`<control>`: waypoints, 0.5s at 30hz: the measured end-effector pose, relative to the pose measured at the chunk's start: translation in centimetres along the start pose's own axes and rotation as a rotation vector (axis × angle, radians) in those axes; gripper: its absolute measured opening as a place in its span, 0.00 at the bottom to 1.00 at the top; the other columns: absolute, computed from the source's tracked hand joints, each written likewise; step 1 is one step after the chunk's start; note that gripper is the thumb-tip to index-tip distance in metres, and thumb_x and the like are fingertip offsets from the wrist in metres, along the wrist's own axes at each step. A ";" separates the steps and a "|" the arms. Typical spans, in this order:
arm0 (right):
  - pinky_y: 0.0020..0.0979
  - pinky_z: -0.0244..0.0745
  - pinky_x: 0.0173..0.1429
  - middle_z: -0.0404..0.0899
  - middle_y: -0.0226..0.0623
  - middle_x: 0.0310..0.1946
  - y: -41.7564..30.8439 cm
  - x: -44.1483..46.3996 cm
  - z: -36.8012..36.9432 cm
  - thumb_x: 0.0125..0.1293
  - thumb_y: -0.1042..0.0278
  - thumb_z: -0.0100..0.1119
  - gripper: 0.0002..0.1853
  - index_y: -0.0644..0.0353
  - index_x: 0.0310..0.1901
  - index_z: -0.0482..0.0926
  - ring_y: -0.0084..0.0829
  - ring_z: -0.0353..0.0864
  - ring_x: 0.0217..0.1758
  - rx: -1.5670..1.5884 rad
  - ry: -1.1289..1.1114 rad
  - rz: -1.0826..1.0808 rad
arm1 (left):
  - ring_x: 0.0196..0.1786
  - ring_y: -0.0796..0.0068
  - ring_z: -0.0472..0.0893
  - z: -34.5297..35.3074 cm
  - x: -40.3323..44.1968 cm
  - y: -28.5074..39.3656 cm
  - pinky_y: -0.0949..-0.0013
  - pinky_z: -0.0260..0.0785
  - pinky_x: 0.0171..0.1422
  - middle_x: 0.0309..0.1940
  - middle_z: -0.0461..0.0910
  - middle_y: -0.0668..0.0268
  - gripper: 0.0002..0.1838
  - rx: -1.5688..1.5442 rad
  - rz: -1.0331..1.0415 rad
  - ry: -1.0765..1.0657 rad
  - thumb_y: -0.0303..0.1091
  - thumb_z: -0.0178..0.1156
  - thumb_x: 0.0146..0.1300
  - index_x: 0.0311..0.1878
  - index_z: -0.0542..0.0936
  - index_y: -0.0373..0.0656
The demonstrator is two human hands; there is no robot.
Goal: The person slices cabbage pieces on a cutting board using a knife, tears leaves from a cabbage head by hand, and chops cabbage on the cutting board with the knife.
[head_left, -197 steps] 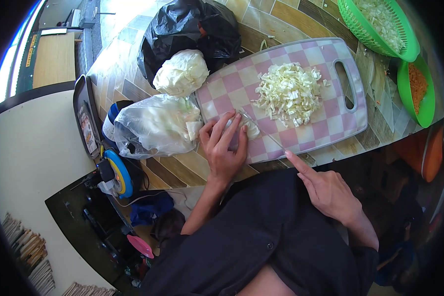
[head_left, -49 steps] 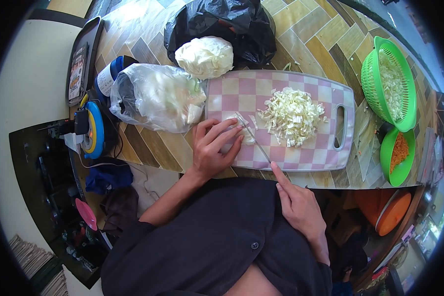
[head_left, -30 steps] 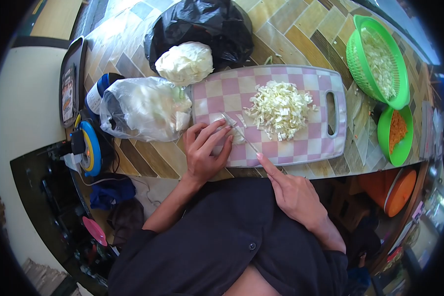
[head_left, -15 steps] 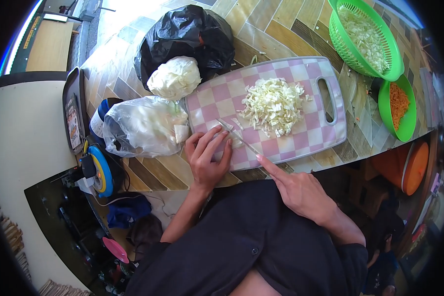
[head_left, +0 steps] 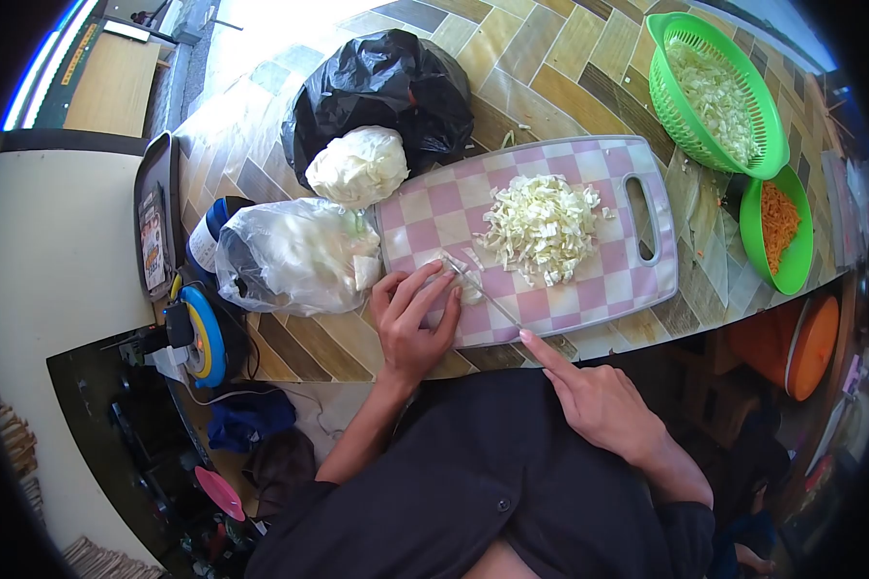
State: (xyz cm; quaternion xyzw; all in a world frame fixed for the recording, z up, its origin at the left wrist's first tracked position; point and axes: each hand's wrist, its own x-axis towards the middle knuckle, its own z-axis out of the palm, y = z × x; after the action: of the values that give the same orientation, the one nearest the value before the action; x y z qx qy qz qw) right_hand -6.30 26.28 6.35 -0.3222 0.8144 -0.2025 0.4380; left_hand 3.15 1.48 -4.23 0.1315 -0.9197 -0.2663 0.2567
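Observation:
A pink and white checked cutting board point(head_left: 589, 299) lies on the table. My left hand point(head_left: 415, 323) presses a small piece of cabbage point(head_left: 468, 285) against the board's near left part, fingers bent over it. My right hand point(head_left: 599, 400) is wrapped round the handle of a knife point(head_left: 492, 302), index finger stretched along it; the handle is hidden in the hand. The blade slants across the cabbage beside my left fingertips. To its right a heap of chopped cabbage point(head_left: 543, 230) sits on the board.
Left of the board are a cabbage head point(head_left: 359, 166), a clear plastic bag point(head_left: 294, 259) and a black bag point(head_left: 381, 92). At the right stand a green colander point(head_left: 661, 92) of shredded cabbage and a green bowl point(head_left: 798, 261) with orange shreds. A dark tray point(head_left: 171, 159) lies far left.
The camera view has shifted and tilted. More small cut pieces lie beside the blade than in the oldest frame. Both hands keep nearly the same places on the board and knife.

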 end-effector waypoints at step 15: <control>0.60 0.82 0.37 0.80 0.54 0.20 0.9 -2.0 1.4 0.81 0.63 0.52 0.35 0.29 0.84 0.56 0.60 0.85 0.27 0.021 0.051 0.004 | 0.55 0.60 0.80 -0.1 0.0 0.2 0.60 0.71 0.64 0.55 0.90 0.66 0.16 0.007 0.001 -0.003 0.25 0.77 0.57 0.50 0.92 0.45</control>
State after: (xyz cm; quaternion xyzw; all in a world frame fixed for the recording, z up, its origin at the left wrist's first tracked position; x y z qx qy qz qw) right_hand -4.59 28.32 6.20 -0.3108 0.8238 -0.2185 0.4208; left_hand 3.17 1.58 -4.08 0.1317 -0.9210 -0.2634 0.2552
